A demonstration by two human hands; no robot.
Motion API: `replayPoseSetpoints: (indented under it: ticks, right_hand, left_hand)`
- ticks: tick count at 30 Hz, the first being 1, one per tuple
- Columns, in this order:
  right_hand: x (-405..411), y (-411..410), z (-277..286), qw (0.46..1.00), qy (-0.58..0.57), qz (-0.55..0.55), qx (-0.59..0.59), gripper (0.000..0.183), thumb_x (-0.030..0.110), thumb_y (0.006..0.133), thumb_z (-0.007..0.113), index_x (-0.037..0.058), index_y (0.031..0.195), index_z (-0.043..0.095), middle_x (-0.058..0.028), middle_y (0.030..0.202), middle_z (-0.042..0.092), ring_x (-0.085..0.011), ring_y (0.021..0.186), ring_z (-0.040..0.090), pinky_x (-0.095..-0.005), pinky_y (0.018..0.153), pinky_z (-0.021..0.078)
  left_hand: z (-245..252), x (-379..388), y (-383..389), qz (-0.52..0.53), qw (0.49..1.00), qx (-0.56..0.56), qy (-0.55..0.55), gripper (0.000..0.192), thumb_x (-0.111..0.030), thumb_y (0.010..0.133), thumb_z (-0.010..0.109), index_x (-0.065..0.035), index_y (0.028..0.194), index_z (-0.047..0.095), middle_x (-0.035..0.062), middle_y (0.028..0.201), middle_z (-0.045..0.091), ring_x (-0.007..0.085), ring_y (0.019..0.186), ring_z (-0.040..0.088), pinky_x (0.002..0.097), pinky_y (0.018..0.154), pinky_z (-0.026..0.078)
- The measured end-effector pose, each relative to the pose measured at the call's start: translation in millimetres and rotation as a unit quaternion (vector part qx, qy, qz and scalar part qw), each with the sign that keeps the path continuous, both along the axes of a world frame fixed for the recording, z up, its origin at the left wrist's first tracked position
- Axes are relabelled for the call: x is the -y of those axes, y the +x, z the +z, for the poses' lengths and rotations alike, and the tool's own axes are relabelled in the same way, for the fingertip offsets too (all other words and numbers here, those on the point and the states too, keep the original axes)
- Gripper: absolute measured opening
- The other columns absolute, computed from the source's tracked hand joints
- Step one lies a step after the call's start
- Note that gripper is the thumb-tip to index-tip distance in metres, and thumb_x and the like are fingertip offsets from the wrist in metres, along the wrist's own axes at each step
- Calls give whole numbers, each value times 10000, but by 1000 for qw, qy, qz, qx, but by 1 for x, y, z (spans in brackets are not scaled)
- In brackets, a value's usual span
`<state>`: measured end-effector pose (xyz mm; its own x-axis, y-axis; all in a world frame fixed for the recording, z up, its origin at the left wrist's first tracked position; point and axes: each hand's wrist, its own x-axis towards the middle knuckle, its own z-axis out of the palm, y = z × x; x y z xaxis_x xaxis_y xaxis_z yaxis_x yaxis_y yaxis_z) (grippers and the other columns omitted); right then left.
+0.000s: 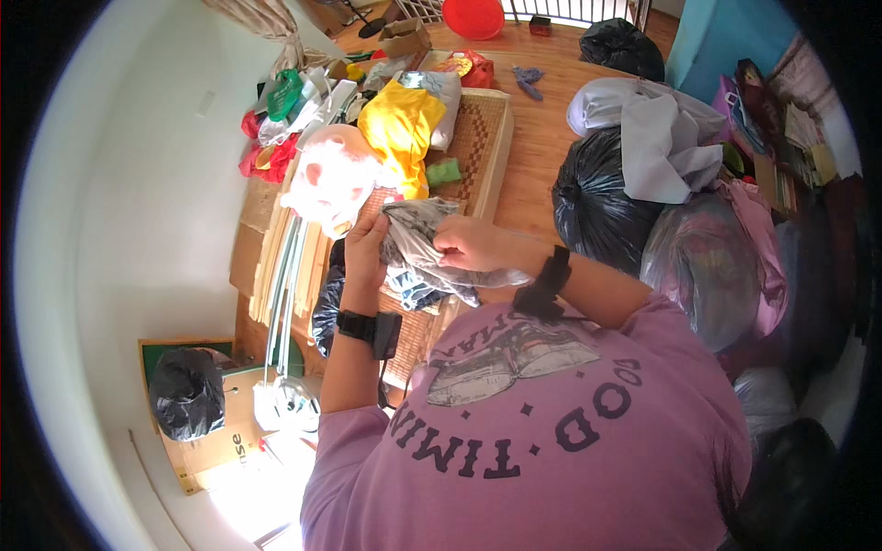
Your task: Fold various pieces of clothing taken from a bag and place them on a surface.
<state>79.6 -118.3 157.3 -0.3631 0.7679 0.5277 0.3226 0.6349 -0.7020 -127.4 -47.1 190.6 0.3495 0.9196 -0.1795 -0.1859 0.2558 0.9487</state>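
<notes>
A grey and white patterned cloth [420, 231] is held bunched between my two hands, in front of my chest. My left hand [368, 244] grips its left edge, thumb on top. My right hand [465, 242] pinches it further right with curled fingers, and part of the cloth hangs below that hand. Under the cloth lies a blue and white folded fabric [413, 288] on a woven mat. Just beyond my hands are a yellow cloth [400, 124] and a small green packet or cloth [443, 172]. A brightly lit, pale plastic bag [334, 175] stands beyond my left hand.
A bench or bed with a woven mat [479, 113] runs ahead. Stuffed black bags [596, 200] and a translucent bag of fabrics [703, 268] crowd the right. Long pale poles [286, 296] lie at left, near a cardboard box [213, 441]. A red basin [473, 17] is far ahead.
</notes>
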Motion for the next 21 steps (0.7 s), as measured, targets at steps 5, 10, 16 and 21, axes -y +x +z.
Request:
replayPoseSetpoints:
  ticks: [5,10,16,21]
  right_hand:
    - [1,24,14,998,6,53,24,122,69,672,623,30,666,508,-108,702,499,-304,766,513,-384,664,403]
    - [8,28,34,995,12,95,22,108,32,675,626,14,633,527,-108,866,535,-299,805,509,-367,700,413]
    - [9,29,42,993,69,93,-20,77,0,652,571,-4,610,505,-126,1112,545,-288,904,502,-356,773,422]
    - [10,24,37,993,11,112,-25,110,62,691,591,1,663,504,-125,976,582,-294,888,538,-352,774,435]
  left_hand:
    - [-10,-6,-7,58,998,-14,3,172,-84,898,544,47,980,619,63,888,645,112,765,604,224,684,487]
    - [-14,3,-9,75,996,-36,40,167,-96,889,569,44,956,633,45,847,641,85,723,577,196,654,462]
    - [-9,-5,-15,85,958,-230,151,163,-120,880,594,35,898,642,21,793,625,63,694,548,181,630,436]
    - [13,0,-10,-47,998,31,-17,211,-185,932,501,4,997,571,71,911,632,132,783,607,264,709,503]
